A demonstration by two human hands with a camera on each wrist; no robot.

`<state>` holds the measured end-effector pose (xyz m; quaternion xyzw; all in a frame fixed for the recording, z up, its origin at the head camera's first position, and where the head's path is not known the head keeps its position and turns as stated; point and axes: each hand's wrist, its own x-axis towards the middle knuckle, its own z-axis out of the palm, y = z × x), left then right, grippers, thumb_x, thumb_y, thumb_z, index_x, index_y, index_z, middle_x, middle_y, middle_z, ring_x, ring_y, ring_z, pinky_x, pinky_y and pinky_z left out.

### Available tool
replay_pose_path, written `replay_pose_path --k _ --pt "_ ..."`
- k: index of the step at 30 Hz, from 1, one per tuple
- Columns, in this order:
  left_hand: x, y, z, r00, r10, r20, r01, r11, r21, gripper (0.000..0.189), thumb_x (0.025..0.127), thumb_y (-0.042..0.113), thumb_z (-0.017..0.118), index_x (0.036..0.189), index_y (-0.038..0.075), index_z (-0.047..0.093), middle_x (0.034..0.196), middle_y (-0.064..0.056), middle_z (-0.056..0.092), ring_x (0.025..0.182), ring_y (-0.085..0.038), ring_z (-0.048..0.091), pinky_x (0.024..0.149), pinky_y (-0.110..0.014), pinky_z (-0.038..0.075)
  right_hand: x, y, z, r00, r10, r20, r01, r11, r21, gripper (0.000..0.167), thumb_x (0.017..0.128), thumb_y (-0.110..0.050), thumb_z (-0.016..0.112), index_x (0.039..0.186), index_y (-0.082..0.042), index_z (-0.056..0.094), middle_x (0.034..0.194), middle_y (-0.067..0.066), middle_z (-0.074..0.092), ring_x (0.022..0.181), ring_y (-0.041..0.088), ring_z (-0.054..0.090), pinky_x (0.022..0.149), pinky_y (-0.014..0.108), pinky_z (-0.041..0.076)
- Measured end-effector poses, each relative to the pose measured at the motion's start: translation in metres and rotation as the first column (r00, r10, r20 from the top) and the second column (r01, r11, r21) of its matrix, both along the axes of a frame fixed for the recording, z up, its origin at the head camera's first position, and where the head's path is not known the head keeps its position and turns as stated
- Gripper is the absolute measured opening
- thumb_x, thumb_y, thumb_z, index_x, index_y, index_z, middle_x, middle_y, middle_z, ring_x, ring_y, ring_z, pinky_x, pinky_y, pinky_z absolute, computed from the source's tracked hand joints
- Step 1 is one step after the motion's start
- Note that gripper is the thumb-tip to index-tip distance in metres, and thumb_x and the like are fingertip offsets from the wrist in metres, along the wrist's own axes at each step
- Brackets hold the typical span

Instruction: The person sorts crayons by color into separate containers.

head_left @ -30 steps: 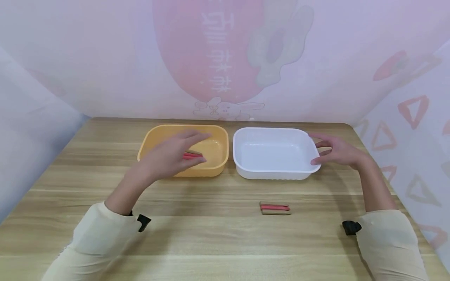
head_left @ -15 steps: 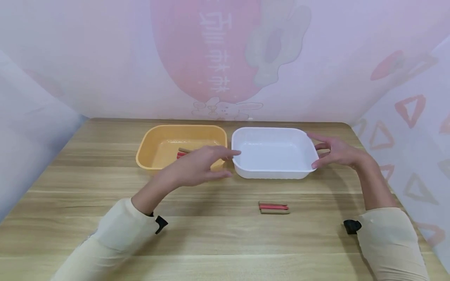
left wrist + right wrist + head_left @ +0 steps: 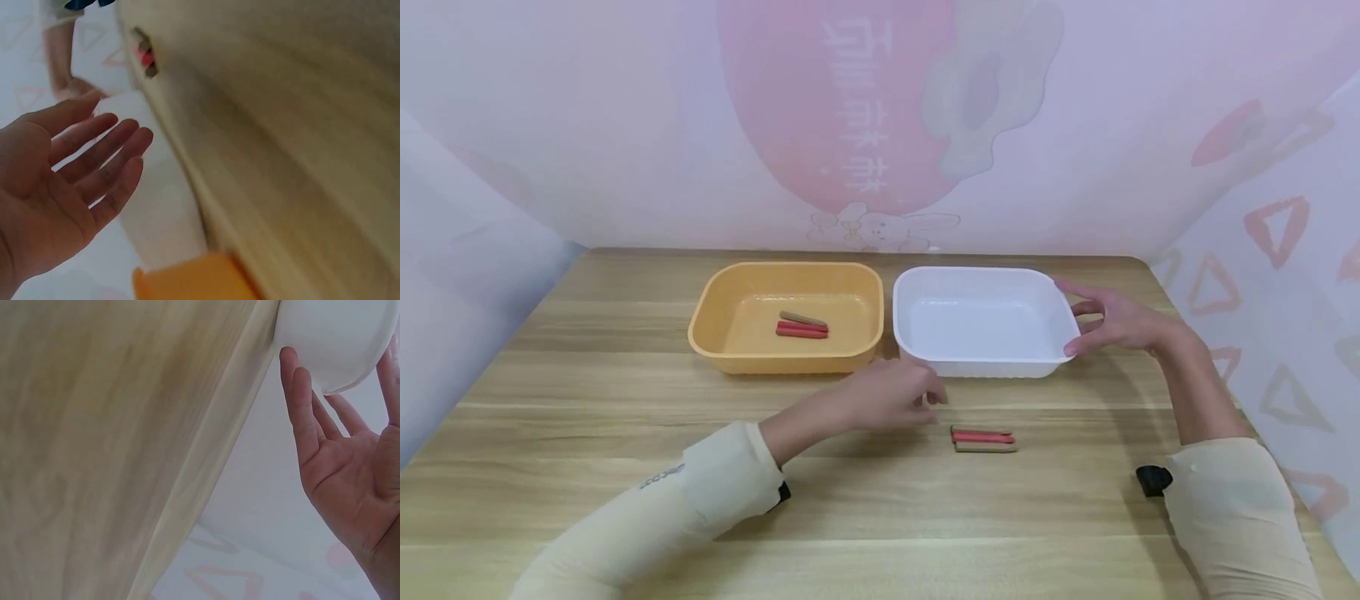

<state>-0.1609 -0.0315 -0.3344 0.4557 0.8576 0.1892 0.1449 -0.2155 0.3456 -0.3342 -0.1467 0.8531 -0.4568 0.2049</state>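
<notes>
My left hand (image 3: pixel 895 396) is over the table in front of the gap between two plastic basins, its fingers loosely bent and holding nothing. Just right of its fingertips lie three short crayon-like sticks (image 3: pixel 983 439) side by side, two brown and one red; their ends look angular in the left wrist view. My right hand (image 3: pixel 1116 321) touches the right end of the white basin (image 3: pixel 985 368), thumb at the front corner and fingers spread along the outer wall. In the right wrist view those fingers (image 3: pixel 304 419) are nearly straight. Inside the yellow basin (image 3: pixel 797 364) lie similar sticks (image 3: pixel 802 327), red and brown.
Both basins stand side by side near the back of the wooden table (image 3: pixel 880 517), with a narrow gap between them. A printed pink and white wall sheet (image 3: pixel 662 167) rises behind the table's back edge. Another patterned sheet (image 3: pixel 1292 333) runs along the right side.
My left hand has moved from over the yellow basin rightward and toward me, to beside the sticks on the table. The sticks in the yellow basin are now uncovered. My right hand stays at the white basin.
</notes>
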Motion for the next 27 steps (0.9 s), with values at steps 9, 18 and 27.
replay_pose_path --k 9,18,27 --pt "-0.001 0.027 -0.025 0.996 0.05 0.072 -0.05 0.999 -0.006 0.005 0.093 0.014 0.078 0.09 0.01 0.078 0.082 0.004 0.069 0.08 -0.008 0.059 0.069 -0.024 0.048 0.001 -0.001 -0.001 1.0 0.001 0.021 -0.001 1.0 -0.021 0.109 0.08 0.001 0.084 0.165 0.0 0.015 0.156 0.041 0.03 0.119 0.056 0.061 0.08 0.037 0.061" --pt "0.003 0.039 -0.027 0.985 0.12 0.127 -0.118 0.993 -0.029 0.014 0.089 0.017 0.084 0.077 0.013 0.078 0.07 0.008 0.064 0.073 -0.006 0.055 0.062 -0.022 0.045 0.001 -0.002 0.0 1.0 0.003 0.015 -0.003 1.0 -0.016 0.108 0.081 0.001 0.084 0.164 0.0 0.015 0.155 0.042 0.031 0.12 0.057 0.06 0.08 0.038 0.061" --pt "0.003 0.042 -0.031 0.972 0.159 0.176 -0.162 0.987 0.005 0.015 0.085 0.012 0.087 0.074 0.01 0.076 0.07 0.006 0.063 0.07 -0.008 0.054 0.061 -0.022 0.044 0.001 -0.001 0.0 1.0 0.0 0.029 0.0 1.0 -0.014 0.109 0.081 0.0 0.084 0.165 -0.002 0.015 0.154 0.042 0.033 0.12 0.055 0.061 0.08 0.042 0.062"
